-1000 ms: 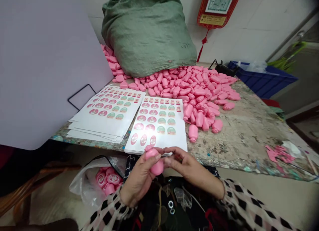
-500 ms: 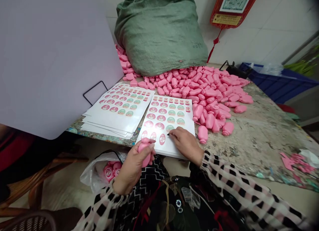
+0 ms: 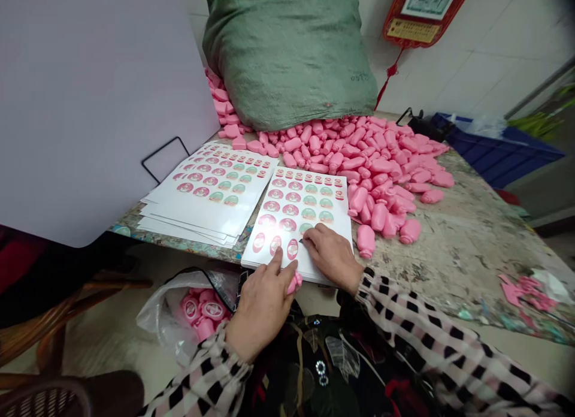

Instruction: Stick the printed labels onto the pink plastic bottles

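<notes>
My left hand [image 3: 263, 306] is curled around a small pink plastic bottle [image 3: 295, 282], mostly hidden under the palm. Its index and middle fingertips rest at the lower edge of a stack of sticker sheets [image 3: 342, 219], by the oval pink stickers [image 3: 292, 249]. My right hand [image 3: 331, 255] lies on the same top sheet, fingers pinched on a small tool with a dark tip [image 3: 302, 241]; its kind cannot be made out. Round pink and green labels fill rows above both hands.
More sticker sheets [image 3: 211, 216] lie fanned at left. Behind is a heap of pink bottles [image 3: 359, 159] below a green sack [image 3: 291, 63]. A clear bag [image 3: 157, 309] holding labelled bottles hangs low left. A large pale panel [image 3: 99, 117] blocks the left; a blue crate [image 3: 498, 156] stands right.
My left hand has moved right and turned palm down with the bottle, its fingers now reaching the sheet's lower edge. My right hand stays nearly in place.
</notes>
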A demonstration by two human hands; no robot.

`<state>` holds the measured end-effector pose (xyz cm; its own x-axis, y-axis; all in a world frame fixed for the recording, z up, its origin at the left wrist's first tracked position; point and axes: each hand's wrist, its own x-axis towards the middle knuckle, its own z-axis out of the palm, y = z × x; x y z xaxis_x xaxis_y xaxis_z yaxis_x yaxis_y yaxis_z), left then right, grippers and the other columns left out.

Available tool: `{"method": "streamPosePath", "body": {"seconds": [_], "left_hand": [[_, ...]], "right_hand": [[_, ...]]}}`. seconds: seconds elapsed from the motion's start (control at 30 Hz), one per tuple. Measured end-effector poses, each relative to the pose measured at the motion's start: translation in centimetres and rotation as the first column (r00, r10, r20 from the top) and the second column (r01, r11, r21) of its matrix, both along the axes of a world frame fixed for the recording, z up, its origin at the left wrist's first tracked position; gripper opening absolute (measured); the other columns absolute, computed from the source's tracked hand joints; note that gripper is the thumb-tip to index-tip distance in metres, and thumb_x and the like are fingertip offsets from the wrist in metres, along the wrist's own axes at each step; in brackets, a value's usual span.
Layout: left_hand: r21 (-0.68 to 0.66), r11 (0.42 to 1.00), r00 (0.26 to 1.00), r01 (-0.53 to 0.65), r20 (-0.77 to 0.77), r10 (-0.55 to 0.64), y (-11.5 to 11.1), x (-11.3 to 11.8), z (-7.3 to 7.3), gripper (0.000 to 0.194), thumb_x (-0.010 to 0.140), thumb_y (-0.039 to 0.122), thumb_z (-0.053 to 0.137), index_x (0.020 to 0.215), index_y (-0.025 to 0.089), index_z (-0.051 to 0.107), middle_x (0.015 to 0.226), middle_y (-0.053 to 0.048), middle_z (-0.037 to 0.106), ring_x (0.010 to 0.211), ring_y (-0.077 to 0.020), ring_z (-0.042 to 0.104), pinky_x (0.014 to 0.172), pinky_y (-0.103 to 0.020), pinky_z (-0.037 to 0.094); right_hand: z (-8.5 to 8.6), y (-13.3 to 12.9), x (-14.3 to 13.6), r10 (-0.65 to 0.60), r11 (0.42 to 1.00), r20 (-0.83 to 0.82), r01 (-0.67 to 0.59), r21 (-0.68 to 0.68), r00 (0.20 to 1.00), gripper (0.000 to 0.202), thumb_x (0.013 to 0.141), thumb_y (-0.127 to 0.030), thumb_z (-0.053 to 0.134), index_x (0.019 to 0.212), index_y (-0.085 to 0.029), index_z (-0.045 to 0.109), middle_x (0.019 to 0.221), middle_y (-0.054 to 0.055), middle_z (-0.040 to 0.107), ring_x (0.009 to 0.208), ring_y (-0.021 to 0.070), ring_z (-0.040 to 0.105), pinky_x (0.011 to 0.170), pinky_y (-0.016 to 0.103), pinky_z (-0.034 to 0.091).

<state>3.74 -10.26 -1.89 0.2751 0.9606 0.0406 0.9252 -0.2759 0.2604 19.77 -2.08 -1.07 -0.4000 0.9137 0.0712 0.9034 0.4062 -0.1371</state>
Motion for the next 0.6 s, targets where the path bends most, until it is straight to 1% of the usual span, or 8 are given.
{"method": "streamPosePath", "body": {"seconds": [0.07,0.17,0.27,0.4,0.47,0.6], "left_hand": [[0.007,1.0,0.999,-0.004,-0.043,0.004,-0.2,0.1,-0.1,0.045,0.085,0.029,0.046,0.131,0.03,0.042,0.142,-0.008,0.036,0.1,-0.0226,0.053,0.086,-0.037,0.043],[0.018,1.0,0.996,0.008,-0.093,-0.006,-0.3,-0.1,-0.1,0.046,0.087,0.029,0.044,0.132,0.031,0.04,0.143,-0.007,0.034,0.096,-0.0211,0.053,0.084,-0.037,0.044],[0.025,1.0,0.994,0.018,-0.111,-0.015,-0.4,-0.2,-0.3,0.047,0.087,0.028,0.043,0.134,0.032,0.038,0.144,-0.007,0.032,0.097,-0.0207,0.053,0.084,-0.036,0.044],[0.038,0.999,0.991,0.021,-0.133,-0.015,-0.7,-0.1,-1.0,0.05,0.088,0.027,0.043,0.136,0.037,0.032,0.147,-0.008,0.026,0.096,-0.0213,0.053,0.082,-0.038,0.045],[0.046,0.999,0.989,0.016,-0.146,-0.009,-0.9,0.1,-1.3,0.05,0.088,0.028,0.041,0.136,0.039,0.03,0.147,-0.008,0.024,0.093,-0.0211,0.054,0.079,-0.038,0.046],[0.062,0.998,0.988,0.014,-0.153,-0.004,-1.0,0.2,-1.8,0.049,0.089,0.029,0.039,0.137,0.04,0.03,0.148,-0.008,0.022,0.092,-0.0208,0.054,0.078,-0.038,0.046]], "right_hand": [[0.1,0.0,0.1,0.014,1.0,0.02,-0.014,-0.002,1.0,0.026,0.093,-0.032,0.034,0.096,-0.023,0.057,0.092,0.003,0.057,0.084,0.016,0.055,0.061,0.027,0.032],[0.3,0.3,0.2,0.05,0.999,0.042,-0.049,-0.006,0.998,0.027,0.094,-0.033,0.033,0.095,-0.023,0.058,0.092,0.003,0.056,0.084,0.0159,0.054,0.062,0.027,0.032],[0.5,0.6,0.3,0.101,0.995,0.075,-0.102,0.011,0.992,0.027,0.093,-0.033,0.034,0.098,-0.023,0.059,0.091,0.005,0.056,0.084,0.0175,0.052,0.064,0.028,0.033],[0.6,0.9,0.4,0.155,0.986,0.118,-0.161,0.046,0.981,0.022,0.091,-0.025,0.039,0.099,-0.021,0.06,0.09,0.007,0.055,0.086,0.0199,0.049,0.071,0.03,0.033],[0.4,0.9,0.4,0.164,0.984,0.112,-0.171,0.048,0.98,0.021,0.09,-0.023,0.041,0.099,-0.02,0.06,0.09,0.007,0.055,0.087,0.0202,0.049,0.073,0.03,0.034],[0.1,1.0,0.6,0.169,0.984,0.072,-0.173,0.042,0.983,0.023,0.091,-0.026,0.04,0.099,-0.02,0.06,0.089,0.007,0.055,0.087,0.0194,0.049,0.071,0.029,0.034]]}}
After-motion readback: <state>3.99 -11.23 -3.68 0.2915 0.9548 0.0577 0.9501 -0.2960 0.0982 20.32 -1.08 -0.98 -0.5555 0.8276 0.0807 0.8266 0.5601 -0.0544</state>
